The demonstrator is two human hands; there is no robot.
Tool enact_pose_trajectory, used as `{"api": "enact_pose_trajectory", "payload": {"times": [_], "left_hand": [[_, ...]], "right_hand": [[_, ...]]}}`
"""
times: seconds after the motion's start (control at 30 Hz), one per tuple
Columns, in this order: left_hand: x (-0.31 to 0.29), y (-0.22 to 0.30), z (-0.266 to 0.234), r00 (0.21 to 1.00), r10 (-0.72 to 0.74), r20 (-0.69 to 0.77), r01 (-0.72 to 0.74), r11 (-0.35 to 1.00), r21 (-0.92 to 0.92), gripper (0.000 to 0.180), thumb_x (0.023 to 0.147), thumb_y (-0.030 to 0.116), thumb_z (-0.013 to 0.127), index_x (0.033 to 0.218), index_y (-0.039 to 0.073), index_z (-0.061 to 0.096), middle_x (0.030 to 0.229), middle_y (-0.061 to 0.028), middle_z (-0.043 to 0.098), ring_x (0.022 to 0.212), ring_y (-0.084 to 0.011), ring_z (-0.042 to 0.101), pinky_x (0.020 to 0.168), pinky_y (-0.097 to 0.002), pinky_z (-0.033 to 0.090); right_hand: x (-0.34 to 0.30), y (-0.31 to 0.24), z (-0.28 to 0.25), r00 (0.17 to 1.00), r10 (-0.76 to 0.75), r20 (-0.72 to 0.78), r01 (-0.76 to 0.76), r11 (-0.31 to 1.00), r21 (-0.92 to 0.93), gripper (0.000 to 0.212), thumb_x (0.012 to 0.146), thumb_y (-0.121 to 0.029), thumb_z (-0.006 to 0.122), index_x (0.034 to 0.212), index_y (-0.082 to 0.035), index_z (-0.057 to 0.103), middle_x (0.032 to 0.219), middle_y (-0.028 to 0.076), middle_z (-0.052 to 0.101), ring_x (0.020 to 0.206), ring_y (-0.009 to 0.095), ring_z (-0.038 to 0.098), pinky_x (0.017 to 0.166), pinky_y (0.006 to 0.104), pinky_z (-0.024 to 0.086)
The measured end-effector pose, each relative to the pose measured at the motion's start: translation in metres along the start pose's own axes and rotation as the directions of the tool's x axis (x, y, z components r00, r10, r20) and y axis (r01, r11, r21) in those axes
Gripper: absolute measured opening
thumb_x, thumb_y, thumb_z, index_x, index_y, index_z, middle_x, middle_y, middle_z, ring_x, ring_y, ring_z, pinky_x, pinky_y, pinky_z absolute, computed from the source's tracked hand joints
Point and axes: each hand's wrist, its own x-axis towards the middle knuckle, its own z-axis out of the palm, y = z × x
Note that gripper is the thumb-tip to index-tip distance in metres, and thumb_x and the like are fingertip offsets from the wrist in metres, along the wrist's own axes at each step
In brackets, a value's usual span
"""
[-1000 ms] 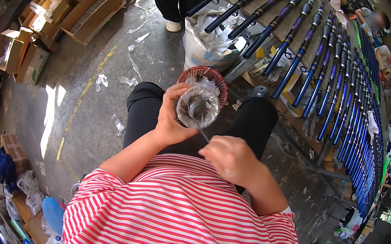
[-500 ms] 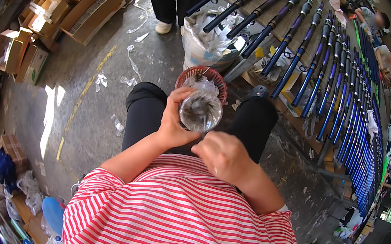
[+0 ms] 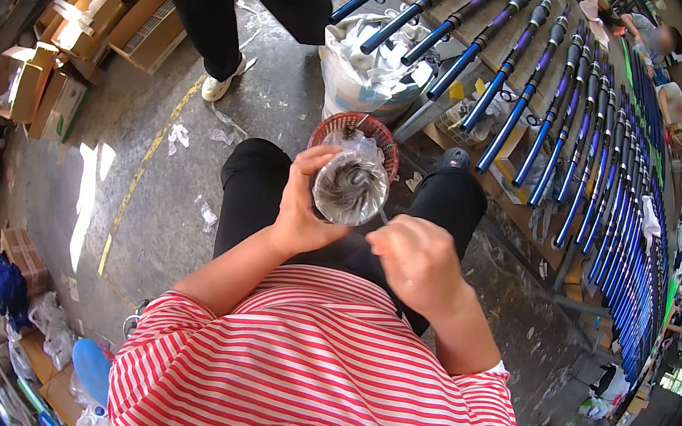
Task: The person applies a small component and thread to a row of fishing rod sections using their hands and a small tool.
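Note:
My left hand (image 3: pixel 308 200) curls round a thick round bundle wrapped in shiny clear plastic (image 3: pixel 351 189), held above my lap. The wrap swirls inward on the end that faces me, and what lies inside cannot be made out. Just right of the bundle, my right hand (image 3: pixel 416 256) is closed and somewhat blurred. A short thin grey piece (image 3: pixel 384 217) shows between its fingers and the bundle, too small to name. Beyond the bundle, between my knees, a red plastic basket (image 3: pixel 378 132) with clear plastic in it is partly hidden.
A large white sack (image 3: pixel 340 85) of scraps stands beyond the basket. Fishing rods (image 3: pixel 530 126) lie in a long row on a bench at right, butts toward me. Another person's legs (image 3: pixel 203 17) are at the far left, near open cardboard boxes (image 3: pixel 147 27). Plastic scraps litter the floor.
My right hand has moved a little right, away from the bundle, and the thin grey piece now shows. The other person has stepped to the left. My left hand keeps its hold.

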Motion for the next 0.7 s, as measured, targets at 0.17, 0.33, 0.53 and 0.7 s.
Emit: {"api": "enact_pose_trajectory", "payload": {"times": [0.17,0.33,0.53,0.7], "left_hand": [[0.001,-0.006,-0.005,0.999,0.040,-0.014,-0.039,0.999,0.031,0.084,0.048,0.007,0.081,0.115,0.005,0.031,0.118,-0.0199,0.039,0.109,-0.0264,0.044,0.090,-0.0353,0.038],[-0.003,0.000,0.003,0.999,-0.030,0.036,0.030,0.999,-0.012,0.082,0.047,0.007,0.081,0.114,0.006,0.032,0.115,-0.0181,0.041,0.108,-0.0265,0.044,0.090,-0.0353,0.038],[0.001,-0.005,-0.003,1.000,0.000,0.012,-0.001,0.999,0.044,0.081,0.048,0.008,0.081,0.113,0.006,0.032,0.114,-0.0170,0.042,0.109,-0.0268,0.043,0.091,-0.0356,0.037],[0.005,0.002,-0.001,1.000,0.006,0.024,-0.008,0.999,0.044,0.080,0.049,0.009,0.081,0.113,0.005,0.033,0.113,-0.0171,0.044,0.109,-0.0264,0.043,0.090,-0.0357,0.037]], "right_hand": [[-0.005,-0.006,0.006,0.993,-0.102,0.063,0.092,0.986,0.137,0.007,0.069,-0.002,0.061,0.067,-0.002,0.054,0.062,0.009,0.052,0.054,0.024,0.053,0.047,0.0320,0.043],[0.002,-0.004,0.009,0.995,-0.089,0.038,0.089,0.996,-0.001,0.012,0.065,0.000,0.061,0.075,-0.003,0.056,0.063,0.008,0.053,0.056,0.024,0.054,0.050,0.0320,0.044],[-0.008,0.003,-0.009,0.992,0.090,0.089,-0.103,0.983,0.151,0.003,0.070,-0.002,0.059,0.071,-0.002,0.056,0.062,0.010,0.053,0.053,0.025,0.054,0.048,0.0329,0.044],[-0.001,-0.008,0.009,0.988,-0.005,0.153,-0.009,0.996,0.090,0.008,0.073,-0.007,0.061,0.078,-0.002,0.058,0.065,0.010,0.053,0.058,0.024,0.054,0.053,0.0331,0.045]]}}
